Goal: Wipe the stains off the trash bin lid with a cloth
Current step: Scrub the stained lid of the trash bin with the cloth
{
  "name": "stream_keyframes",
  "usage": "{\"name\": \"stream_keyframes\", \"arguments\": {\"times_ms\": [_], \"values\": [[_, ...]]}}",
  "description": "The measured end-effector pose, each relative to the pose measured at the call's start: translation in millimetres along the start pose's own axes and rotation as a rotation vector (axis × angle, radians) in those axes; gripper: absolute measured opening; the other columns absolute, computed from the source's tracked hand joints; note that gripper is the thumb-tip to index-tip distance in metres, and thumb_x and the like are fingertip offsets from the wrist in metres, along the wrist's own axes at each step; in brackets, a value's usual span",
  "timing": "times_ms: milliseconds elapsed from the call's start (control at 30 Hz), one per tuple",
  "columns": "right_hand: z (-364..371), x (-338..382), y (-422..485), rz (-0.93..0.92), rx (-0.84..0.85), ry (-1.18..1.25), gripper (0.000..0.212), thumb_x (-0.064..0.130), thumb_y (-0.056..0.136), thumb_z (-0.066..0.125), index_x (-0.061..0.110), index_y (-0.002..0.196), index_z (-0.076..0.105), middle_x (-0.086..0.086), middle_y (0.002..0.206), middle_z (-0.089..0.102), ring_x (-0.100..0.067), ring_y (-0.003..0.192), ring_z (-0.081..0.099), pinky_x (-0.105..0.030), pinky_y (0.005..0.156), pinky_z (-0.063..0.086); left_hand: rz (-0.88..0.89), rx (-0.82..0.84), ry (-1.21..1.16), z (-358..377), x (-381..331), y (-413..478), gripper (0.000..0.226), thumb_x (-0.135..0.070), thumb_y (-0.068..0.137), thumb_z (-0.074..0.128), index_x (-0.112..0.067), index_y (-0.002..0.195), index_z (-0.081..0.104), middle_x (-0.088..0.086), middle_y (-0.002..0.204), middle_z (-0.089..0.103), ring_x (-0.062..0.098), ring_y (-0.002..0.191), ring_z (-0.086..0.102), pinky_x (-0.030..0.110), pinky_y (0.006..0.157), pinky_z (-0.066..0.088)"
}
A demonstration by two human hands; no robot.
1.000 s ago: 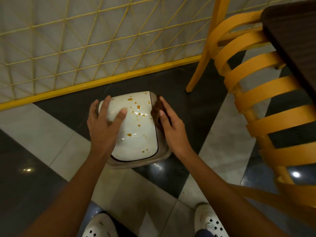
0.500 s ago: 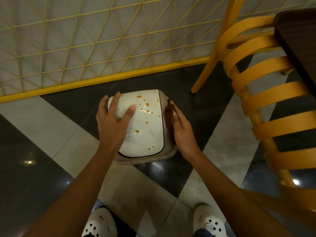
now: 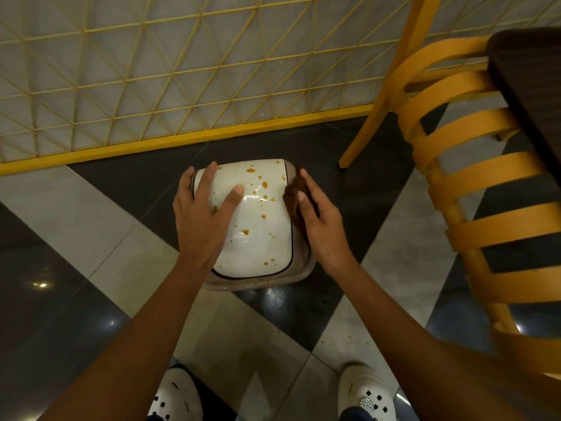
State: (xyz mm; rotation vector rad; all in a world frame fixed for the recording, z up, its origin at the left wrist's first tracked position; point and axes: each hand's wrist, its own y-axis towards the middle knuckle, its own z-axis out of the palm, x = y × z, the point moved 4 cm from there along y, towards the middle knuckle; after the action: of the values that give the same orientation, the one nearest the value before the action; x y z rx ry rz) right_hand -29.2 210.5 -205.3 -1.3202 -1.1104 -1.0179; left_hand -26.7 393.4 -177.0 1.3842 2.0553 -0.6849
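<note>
Lid (image 3: pixel 258 226) on bin, floor | glossy, likely slippery; my left hand (image 3: pixel 202 214) flat, steadying left edge | right hand (image 3: pixel 315 217) pinches brown cloth (image 3: pixel 293 196), soft, at right rim | stains (image 3: pixel 264 185) unwiped

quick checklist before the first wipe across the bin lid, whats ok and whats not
1. Lid steadied: ok, left hand lies flat on its left side.
2. Cloth in hand: ok, right hand presses the brown cloth at the lid's right edge.
3. Cloth on the stains: not ok, it sits at the edge and the orange spots lie in the middle, uncovered.
4. Wiping path free: not ok, the left thumb lies close to the upper spots.
5. Cloth damp: cannot tell.
6. Room on the right: ok, the chair stands apart.
</note>
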Motion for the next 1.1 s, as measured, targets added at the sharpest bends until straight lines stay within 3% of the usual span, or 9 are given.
{"name": "stream_keyframes", "arguments": {"times_ms": [200, 433, 767, 967, 1100], "values": [[0, 11, 61, 0.199, 0.034, -0.038, 0.038, 0.030, 0.097, 0.035, 0.022, 0.132, 0.046, -0.003, 0.134, 0.051, -0.017, 0.124, 0.047, -0.043, 0.108, 0.036, 0.002, 0.000, -0.014, 0, 0, 0, 0.058, -0.045, 0.087, 0.053, -0.034, 0.140, 0.033, -0.001, 0.152, 0.015, 0.023, 0.139, 0.014, 0.046, 0.110, 0.020], [-7, 3, 15, 0.048, -0.036, 0.062, 0.034, 0.015, 0.097, 0.035, 0.021, 0.128, 0.049, 0.005, 0.127, 0.054, -0.008, 0.120, 0.049, -0.031, 0.105, 0.040, 0.012, 0.002, -0.003, 0, 2, -1, 0.059, -0.046, 0.087, 0.053, -0.035, 0.140, 0.032, -0.002, 0.152, 0.015, 0.024, 0.138, 0.014, 0.047, 0.109, 0.021], [-7, 0, 78, 0.123, 0.033, -0.255, 0.036, 0.009, 0.097, 0.034, 0.017, 0.125, 0.054, -0.004, 0.131, 0.054, -0.018, 0.125, 0.046, -0.035, 0.108, 0.037, 0.013, 0.011, 0.003, 0, 2, 0, 0.059, -0.046, 0.087, 0.053, -0.034, 0.140, 0.032, -0.001, 0.153, 0.015, 0.025, 0.139, 0.014, 0.047, 0.109, 0.021], [-18, -19, 20, 0.055, -0.078, -0.166, 0.037, 0.001, 0.092, 0.042, 0.014, 0.125, 0.054, -0.002, 0.130, 0.054, -0.005, 0.117, 0.046, -0.025, 0.104, 0.038, 0.014, -0.002, 0.009, 0, 1, -1, 0.058, -0.046, 0.087, 0.053, -0.034, 0.140, 0.031, -0.001, 0.153, 0.015, 0.024, 0.138, 0.014, 0.046, 0.109, 0.021], [-17, -28, 11, 0.016, -0.141, -0.248, 0.036, 0.000, 0.091, 0.045, 0.011, 0.123, 0.056, -0.002, 0.131, 0.052, -0.002, 0.115, 0.044, -0.014, 0.101, 0.033, 0.017, 0.001, 0.010, 0, 1, -1, 0.058, -0.046, 0.087, 0.052, -0.035, 0.140, 0.031, -0.001, 0.153, 0.015, 0.025, 0.138, 0.014, 0.047, 0.109, 0.021]]}}
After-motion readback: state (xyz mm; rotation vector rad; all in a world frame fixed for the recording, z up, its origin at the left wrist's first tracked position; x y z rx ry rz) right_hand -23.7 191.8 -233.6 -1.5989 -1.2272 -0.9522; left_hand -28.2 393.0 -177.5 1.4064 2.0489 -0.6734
